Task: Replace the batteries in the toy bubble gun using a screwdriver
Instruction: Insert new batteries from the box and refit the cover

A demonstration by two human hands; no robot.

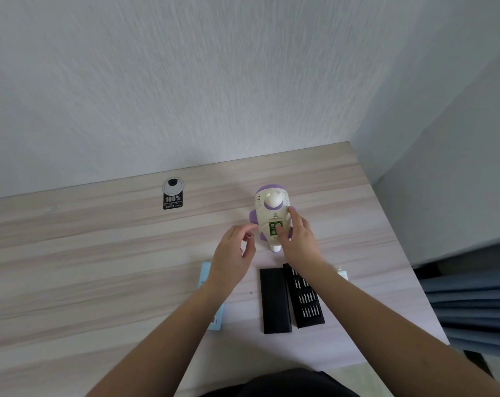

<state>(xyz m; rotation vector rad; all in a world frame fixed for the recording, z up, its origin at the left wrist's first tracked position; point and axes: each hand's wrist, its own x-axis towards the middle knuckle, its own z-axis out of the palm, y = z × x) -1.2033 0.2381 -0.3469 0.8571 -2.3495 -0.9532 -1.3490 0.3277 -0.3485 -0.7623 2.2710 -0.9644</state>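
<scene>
- The toy bubble gun (272,216), white with purple parts, is seen lying on the table (100,253), its battery compartment (275,227) facing up and uncovered, with green-wrapped batteries in it.
- The right hand (299,239) is laid against the near right side of the toy bubble gun; a fingertip is pressed on the green cells, so a battery seems to be being seated or prised. Nothing is gripped by it.
- The left hand (234,255) is held just to the near left of the toy bubble gun, fingers loosely curled; whether something small is pinched cannot be told.
- For this step to go well, the body should be steadied by the free hand, each cell pressed against its spring end first, and polarity marks checked.
- The screwdriver bit set (306,299) and its black cover (275,300) lie open nearer the person than the toy bubble gun; a pale blue packet (214,316) lies left of them.
- On a black sticker (173,201), far left of the toy bubble gun, "100%" can be read; the smaller print is illegible.
</scene>
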